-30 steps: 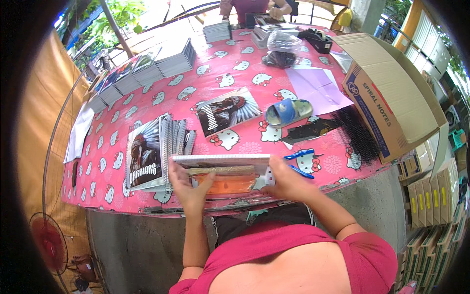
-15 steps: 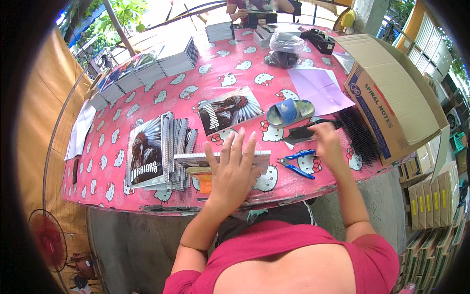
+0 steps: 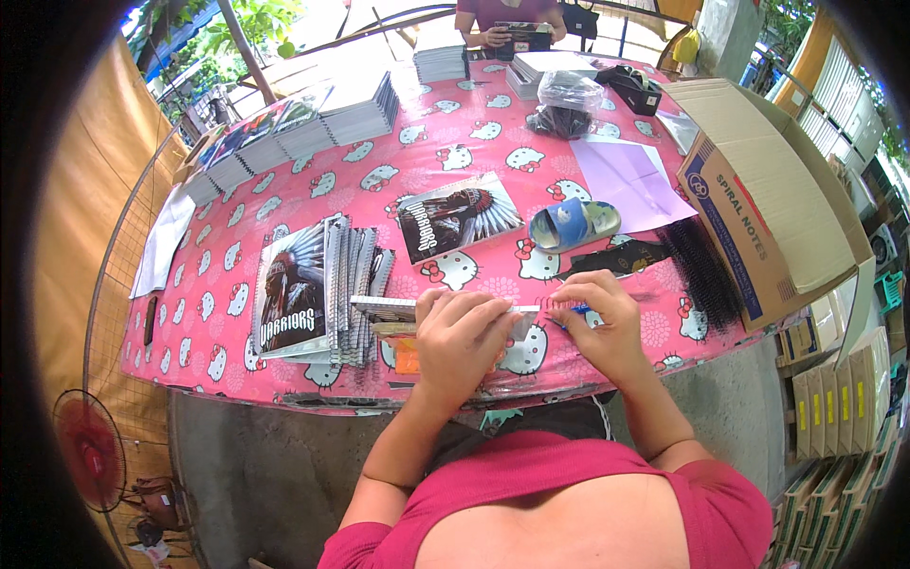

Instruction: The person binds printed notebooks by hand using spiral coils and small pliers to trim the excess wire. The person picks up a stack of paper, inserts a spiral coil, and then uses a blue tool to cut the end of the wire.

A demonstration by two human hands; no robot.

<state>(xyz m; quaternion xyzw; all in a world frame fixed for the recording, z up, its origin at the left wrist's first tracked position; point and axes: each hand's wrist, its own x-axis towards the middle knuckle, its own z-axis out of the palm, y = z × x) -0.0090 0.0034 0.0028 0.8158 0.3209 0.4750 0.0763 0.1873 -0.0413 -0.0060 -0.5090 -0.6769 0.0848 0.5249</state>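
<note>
My left hand [image 3: 464,341] is closed over a notebook [image 3: 384,308], whose punched edge faces up, at the table's near edge. Orange and brown pieces [image 3: 406,356] show beneath it. At the notebook's right end, the fingertips of my right hand [image 3: 607,322] are pinched together. What they pinch is too small to make out. Blue handles of cutting pliers [image 3: 590,316] show partly behind those fingers; whether the hand touches them I cannot tell. To the left lies a row of overlapping spiral notebooks [image 3: 294,294] with a feathered-headdress cover. A single matching cover [image 3: 460,218] lies flat beyond my hands.
A blue slipper [image 3: 573,225], a black flat piece [image 3: 621,257] and a bunch of black plastic coils [image 3: 706,275] lie right of centre. Beside them stands a cardboard box [image 3: 730,228]. Notebook stacks [image 3: 313,133] line the far left. Across the table a person [image 3: 507,28] holds something dark.
My right hand has come left and down to the notebook's end, over the pliers. My left hand's spread fingers have curled around the notebook. The view has shifted slightly.
</note>
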